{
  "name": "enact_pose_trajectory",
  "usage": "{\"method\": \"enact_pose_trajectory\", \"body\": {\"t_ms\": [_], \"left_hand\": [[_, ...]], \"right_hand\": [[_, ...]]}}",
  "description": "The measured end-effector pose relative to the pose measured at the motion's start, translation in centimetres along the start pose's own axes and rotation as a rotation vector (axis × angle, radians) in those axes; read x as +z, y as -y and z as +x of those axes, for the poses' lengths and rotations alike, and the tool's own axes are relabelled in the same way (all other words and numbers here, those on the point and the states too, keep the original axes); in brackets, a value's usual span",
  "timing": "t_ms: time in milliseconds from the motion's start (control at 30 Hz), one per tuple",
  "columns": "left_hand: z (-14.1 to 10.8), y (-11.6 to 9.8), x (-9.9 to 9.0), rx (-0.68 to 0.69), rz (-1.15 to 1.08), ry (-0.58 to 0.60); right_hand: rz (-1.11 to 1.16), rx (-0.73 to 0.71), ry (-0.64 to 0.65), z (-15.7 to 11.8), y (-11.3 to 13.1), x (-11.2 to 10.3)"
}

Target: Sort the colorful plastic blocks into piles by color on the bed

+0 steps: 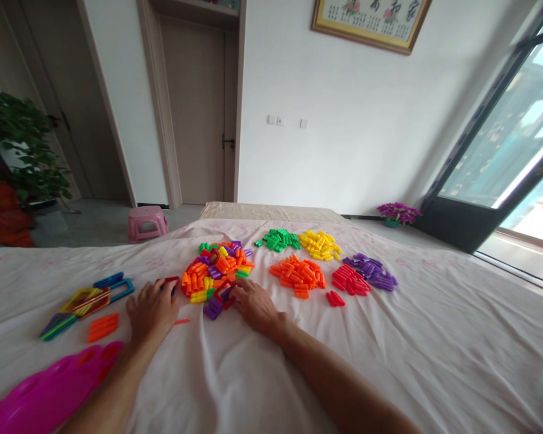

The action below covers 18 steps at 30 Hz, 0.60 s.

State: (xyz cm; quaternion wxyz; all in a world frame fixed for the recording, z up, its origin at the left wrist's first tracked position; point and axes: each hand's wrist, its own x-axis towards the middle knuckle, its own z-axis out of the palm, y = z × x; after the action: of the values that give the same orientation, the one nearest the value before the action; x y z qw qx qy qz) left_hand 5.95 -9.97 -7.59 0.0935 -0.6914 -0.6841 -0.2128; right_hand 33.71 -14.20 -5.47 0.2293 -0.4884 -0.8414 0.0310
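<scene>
My left hand (152, 308) is on the cloth left of the mixed pile, its fingers curled on a red frame-shaped piece (174, 278); something dark blue shows beneath them. My right hand (256, 305) reaches to the front of the mixed pile (217, 265) of coloured plastic building pieces. Its fingers pinch the edge of another red frame piece (223, 288), tilted over purple pieces (212, 308). A thin orange-red stick (182, 321) lies between the hands. Left of my left hand are orange pieces (103, 327) and a stack of coloured frame pieces (88, 301).
Sorted piles lie to the right: green (279, 240), yellow (320, 245), orange (297, 274), red (350, 280) and purple (371, 271). A magenta tray (54, 386) sits at the lower left. The tablecloth (411, 361) is wrinkled. A pink stool (148, 223) stands beyond.
</scene>
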Motion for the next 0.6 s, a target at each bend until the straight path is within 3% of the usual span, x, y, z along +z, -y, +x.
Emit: {"method": "enact_pose_trajectory", "body": {"t_ms": [100, 233, 400, 600], "left_hand": [[0.1, -0.2, -0.7, 0.085, -0.086, -0.143], [-0.2, -1.8, -1.9, 0.370, -0.307, -0.282], [-1.6, -4.7, -2.4, 0.721, -0.398, -0.263], [-2.1, -5.1, -2.1, 0.857, -0.418, -0.225]], "right_hand": [[0.058, 0.032, -0.032, -0.4, -0.2, -0.3], [0.226, 0.036, -0.143, -0.9, -0.2, -0.6], [0.437, -0.071, -0.169, -1.4, 0.2, -0.7], [0.555, -0.062, -0.166, -1.5, 0.3, -0.3]]}}
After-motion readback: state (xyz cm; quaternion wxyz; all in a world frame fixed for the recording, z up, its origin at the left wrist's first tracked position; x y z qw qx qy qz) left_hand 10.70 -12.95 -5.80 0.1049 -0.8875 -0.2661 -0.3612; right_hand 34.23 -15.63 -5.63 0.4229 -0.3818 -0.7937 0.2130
